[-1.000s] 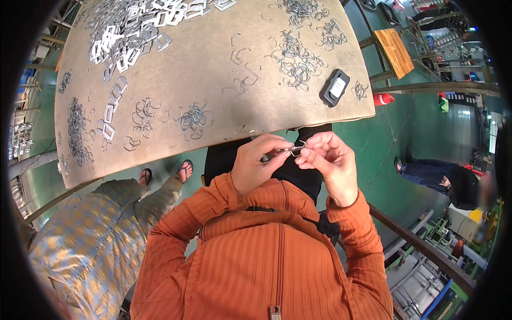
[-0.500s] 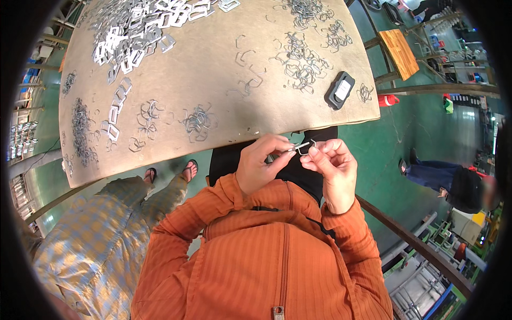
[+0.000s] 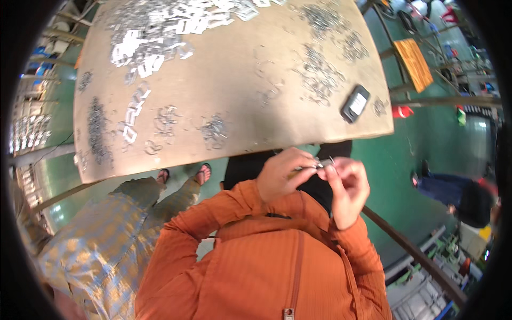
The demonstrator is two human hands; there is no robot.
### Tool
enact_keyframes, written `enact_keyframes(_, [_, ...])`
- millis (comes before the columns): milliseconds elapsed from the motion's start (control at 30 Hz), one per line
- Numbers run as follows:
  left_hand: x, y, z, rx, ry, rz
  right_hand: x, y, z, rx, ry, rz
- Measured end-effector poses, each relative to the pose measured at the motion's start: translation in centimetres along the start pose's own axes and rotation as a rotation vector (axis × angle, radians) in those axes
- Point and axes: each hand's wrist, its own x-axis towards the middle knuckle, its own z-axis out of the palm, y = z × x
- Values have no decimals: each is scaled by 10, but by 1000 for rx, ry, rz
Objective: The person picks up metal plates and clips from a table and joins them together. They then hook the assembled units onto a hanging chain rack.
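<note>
Just beyond the table's near edge, my two hands meet in front of my body. Thumb and fingers of my left hand pinch a small metal piece; its full shape is hidden by the fingers and blurred. Closed around a thin bent wire clip, my right hand touches that piece at the fingertips. On the table, a pile of similar wire clips lies near the edge. Larger clip heaps lie at the right, and silver rectangular frames are heaped at the far left.
A black device with a pale label rests at the table's right. Beside me on the left is a person in checked clothing; another person is off to the right. A wooden stool top stands past the table's right edge.
The whole view has shifted, with the table sitting lower and farther right. My fingertips have drawn closer together around the metal piece, and the wire clip shows less.
</note>
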Motion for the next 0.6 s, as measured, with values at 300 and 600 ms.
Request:
enact_keyframes(300, [106, -87, -212, 1213, 582, -152, -9, -4, 0, -126, -47, -293])
enact_keyframes(600, [129, -116, -265, 1304, 374, -669, 0, 3, -2, -148, -82, -305])
